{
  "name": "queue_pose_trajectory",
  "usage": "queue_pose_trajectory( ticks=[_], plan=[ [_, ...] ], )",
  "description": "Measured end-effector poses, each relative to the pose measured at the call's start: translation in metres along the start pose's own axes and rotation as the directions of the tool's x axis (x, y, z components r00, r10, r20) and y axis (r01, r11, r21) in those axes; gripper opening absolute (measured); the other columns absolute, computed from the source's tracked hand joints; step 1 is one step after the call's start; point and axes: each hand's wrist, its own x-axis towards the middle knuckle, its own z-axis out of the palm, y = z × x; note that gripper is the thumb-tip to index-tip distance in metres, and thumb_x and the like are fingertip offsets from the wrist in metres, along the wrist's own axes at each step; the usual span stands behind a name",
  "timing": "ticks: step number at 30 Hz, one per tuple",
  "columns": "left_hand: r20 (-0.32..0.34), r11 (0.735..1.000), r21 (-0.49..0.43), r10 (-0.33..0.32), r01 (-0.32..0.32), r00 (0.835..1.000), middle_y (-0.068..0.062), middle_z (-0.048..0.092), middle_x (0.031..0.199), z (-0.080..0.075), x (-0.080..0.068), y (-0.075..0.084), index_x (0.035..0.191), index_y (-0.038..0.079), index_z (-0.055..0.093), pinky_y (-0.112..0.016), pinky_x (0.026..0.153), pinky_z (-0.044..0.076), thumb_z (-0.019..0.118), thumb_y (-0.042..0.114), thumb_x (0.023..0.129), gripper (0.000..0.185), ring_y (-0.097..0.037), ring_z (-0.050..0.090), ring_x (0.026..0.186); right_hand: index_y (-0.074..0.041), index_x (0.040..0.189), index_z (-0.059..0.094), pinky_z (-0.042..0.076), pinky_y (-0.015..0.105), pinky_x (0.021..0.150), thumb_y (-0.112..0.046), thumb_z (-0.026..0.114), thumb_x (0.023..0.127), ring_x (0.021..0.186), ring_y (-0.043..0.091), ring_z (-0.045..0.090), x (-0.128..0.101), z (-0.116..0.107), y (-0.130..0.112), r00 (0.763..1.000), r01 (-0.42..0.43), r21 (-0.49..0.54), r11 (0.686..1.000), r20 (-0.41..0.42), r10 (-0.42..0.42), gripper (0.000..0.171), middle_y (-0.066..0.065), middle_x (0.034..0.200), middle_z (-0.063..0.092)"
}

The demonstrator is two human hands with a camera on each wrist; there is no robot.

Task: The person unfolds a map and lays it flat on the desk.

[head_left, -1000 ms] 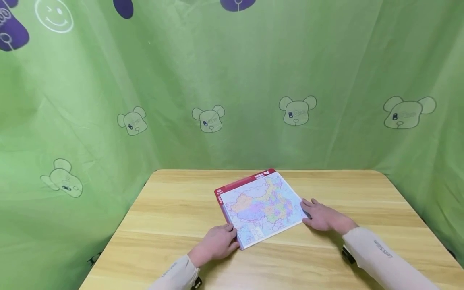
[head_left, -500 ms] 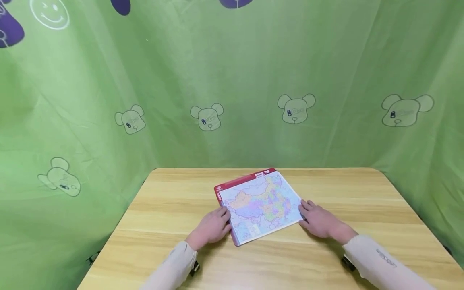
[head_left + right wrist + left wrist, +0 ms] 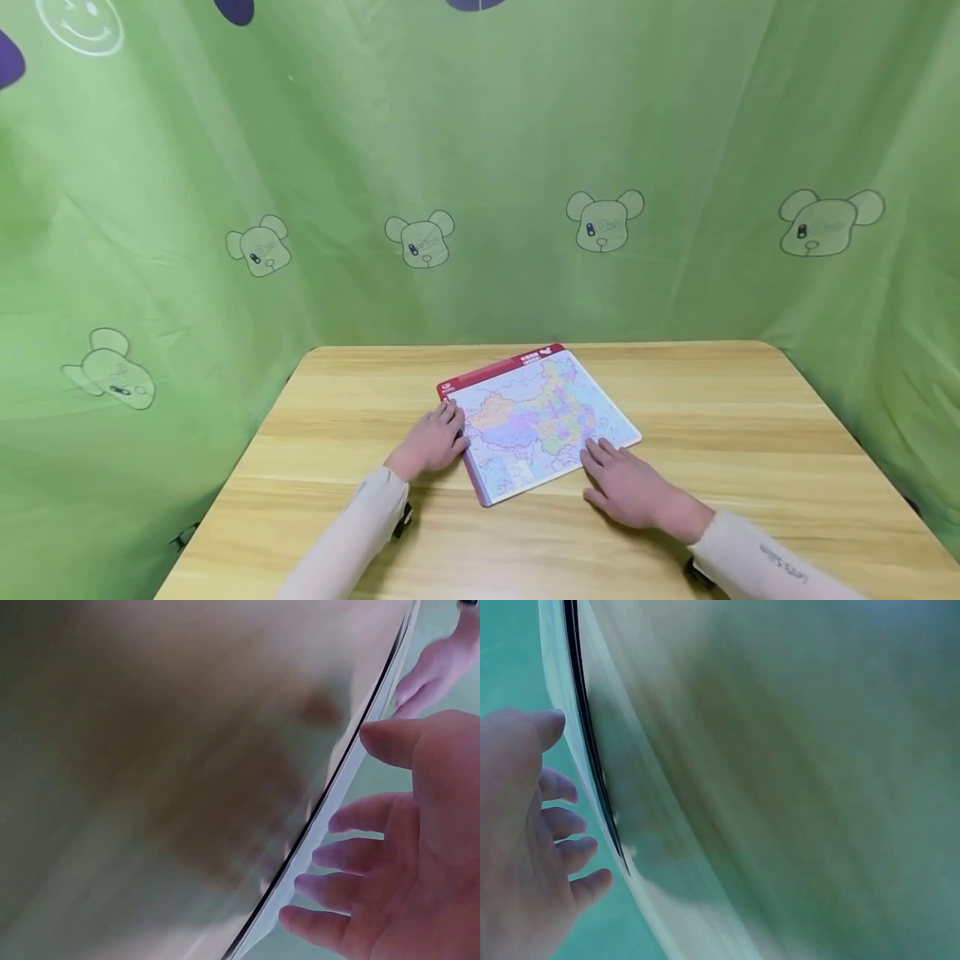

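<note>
A flat rectangular map board (image 3: pixel 536 421), with a red band along its far edge and a colourful printed map, lies at a slant on the wooden table. My left hand (image 3: pixel 435 437) rests at its left edge, fingertips on the border near the far corner. At the near edge, toward the right corner, is my right hand (image 3: pixel 630 487), its fingertips over the map's rim. Both wrist views show the board's thin edge seen side-on, with the fingers of the left hand (image 3: pixel 525 825) and the right hand (image 3: pixel 420 840) loosely extended beside it.
The pale wooden table (image 3: pixel 337 400) has rounded far corners. Behind it and along both sides hangs a green curtain (image 3: pixel 480 125) printed with bear heads.
My left hand has slid away from me along the board's left edge. My right hand has moved from the right edge round to the near edge. The board stays nearly in place.
</note>
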Motion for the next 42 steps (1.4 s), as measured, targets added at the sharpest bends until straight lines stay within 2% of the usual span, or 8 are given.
queue_pose_trajectory(
  ticks=[7, 10, 18, 31, 42],
  plan=[
    [-0.016, 1.000, -0.013, -0.021, 0.021, 1.000, -0.022, 0.025, 0.151, -0.001, 0.010, -0.014, 0.145, -0.001, 0.032, -0.049, 0.110, 0.026, 0.037, 0.040, 0.101, 0.061, -0.036, 0.022, 0.139, 0.010, 0.132, 0.048, 0.031, 0.058, 0.104, -0.031, 0.054, 0.095, 0.127, 0.049, 0.037, 0.005, -0.001, -0.023, 1.000, 0.013, -0.022, 1.000, -0.021, -0.013, 0.056, 0.032, 0.138, 0.040],
    [-0.002, 0.999, -0.035, -0.037, 0.037, 0.999, -0.022, 0.022, 0.152, -0.003, 0.013, -0.020, 0.146, -0.001, 0.030, -0.049, 0.111, 0.024, 0.037, 0.041, 0.101, 0.062, -0.036, 0.021, 0.139, 0.009, 0.132, 0.049, 0.032, 0.057, 0.104, -0.031, 0.054, 0.095, 0.125, 0.051, 0.038, 0.006, -0.002, -0.031, 0.999, 0.022, -0.023, 0.999, -0.032, -0.022, 0.055, 0.032, 0.138, 0.040],
    [0.048, 0.996, -0.060, -0.067, 0.069, 0.997, -0.019, 0.020, 0.153, -0.003, 0.017, -0.029, 0.148, 0.000, 0.027, -0.049, 0.112, 0.022, 0.036, 0.043, 0.101, 0.064, -0.034, 0.018, 0.141, 0.006, 0.136, 0.046, 0.032, 0.057, 0.104, -0.036, 0.051, 0.096, 0.128, 0.049, 0.035, 0.005, 0.001, -0.044, 0.999, 0.019, -0.007, 1.000, 0.042, -0.018, 0.057, 0.029, 0.142, 0.037],
    [0.091, 0.997, -0.054, -0.050, 0.055, 0.995, -0.019, 0.021, 0.153, -0.002, 0.016, -0.028, 0.147, -0.001, 0.028, -0.047, 0.112, 0.022, 0.035, 0.042, 0.101, 0.063, -0.033, 0.017, 0.141, 0.003, 0.136, 0.047, 0.034, 0.059, 0.101, -0.038, 0.051, 0.096, 0.128, 0.049, 0.035, 0.004, 0.005, -0.040, 0.998, 0.002, -0.005, 1.000, 0.064, -0.001, 0.058, 0.029, 0.141, 0.039],
    [0.081, 1.000, -0.003, -0.019, 0.020, 0.997, -0.019, 0.028, 0.151, 0.000, 0.017, -0.023, 0.145, -0.001, 0.034, -0.044, 0.111, 0.026, 0.036, 0.045, 0.100, 0.064, -0.031, 0.024, 0.139, 0.004, 0.135, 0.047, 0.034, 0.061, 0.100, -0.040, 0.050, 0.096, 0.128, 0.050, 0.033, -0.001, -0.002, -0.035, 0.994, -0.047, 0.030, 0.998, 0.103, 0.044, 0.059, 0.031, 0.140, 0.037]
  ],
)
